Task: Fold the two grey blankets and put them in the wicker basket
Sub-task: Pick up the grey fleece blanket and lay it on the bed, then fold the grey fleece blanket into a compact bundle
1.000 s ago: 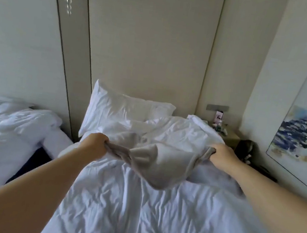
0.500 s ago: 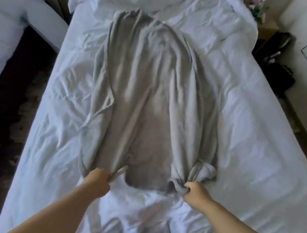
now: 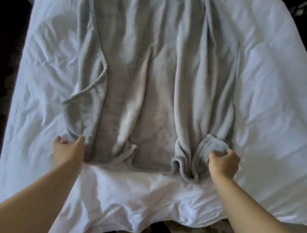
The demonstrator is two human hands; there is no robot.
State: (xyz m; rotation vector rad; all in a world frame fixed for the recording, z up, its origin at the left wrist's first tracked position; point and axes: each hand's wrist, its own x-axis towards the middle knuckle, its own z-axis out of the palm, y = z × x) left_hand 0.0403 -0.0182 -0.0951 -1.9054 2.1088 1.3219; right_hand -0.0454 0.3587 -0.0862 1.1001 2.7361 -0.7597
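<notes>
Both bare forearms reach up from the bottom corners of the frame, converging toward its lower middle. The left hand [image 3: 68, 149] lies knuckles up, thumb and one finger spread apart, with the thumb tip touching the edge of the grey blanket [image 3: 154, 77]. The right hand [image 3: 223, 164], lower right of centre, has its fingers curled round a bunched corner of that blanket.
</notes>
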